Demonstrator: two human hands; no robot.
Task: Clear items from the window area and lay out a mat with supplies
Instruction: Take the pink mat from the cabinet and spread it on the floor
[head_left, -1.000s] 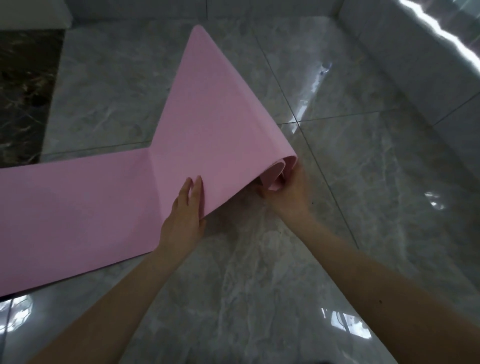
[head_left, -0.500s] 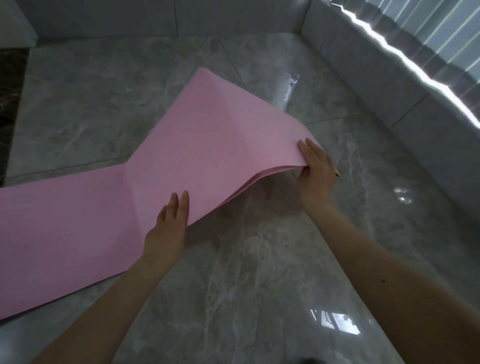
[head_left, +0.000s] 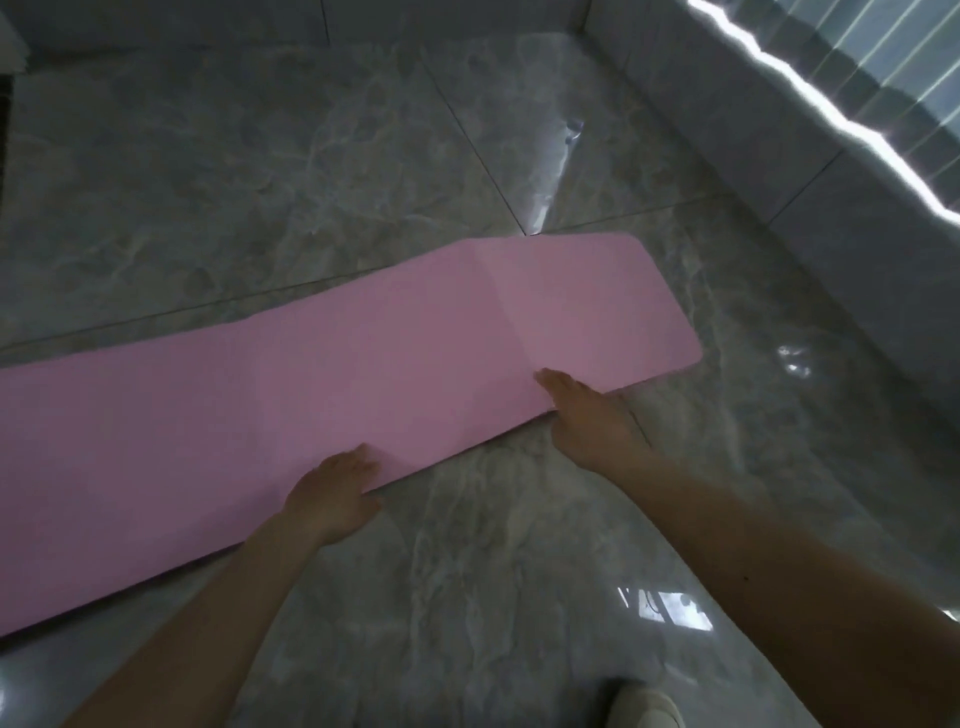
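Observation:
A long pink mat (head_left: 363, 384) lies spread flat on the glossy grey marble floor (head_left: 519, 597), running from the left edge to a rounded end at the right. Faint fold creases cross it. My left hand (head_left: 332, 491) rests flat on the mat's near edge with straight fingers. My right hand (head_left: 587, 415) presses flat on the near edge further right, close to the mat's end.
A low grey tiled ledge (head_left: 779, 156) under the window runs along the right, with a bright strip of light on top. A tiled wall (head_left: 208, 21) closes the far side. The toe of a pale shoe (head_left: 644, 706) shows at the bottom.
The folded-up right part of the mat has been unfolded and now lies flat on the floor. My right hand moved from the fold's end to the near edge; both hands lie flat.

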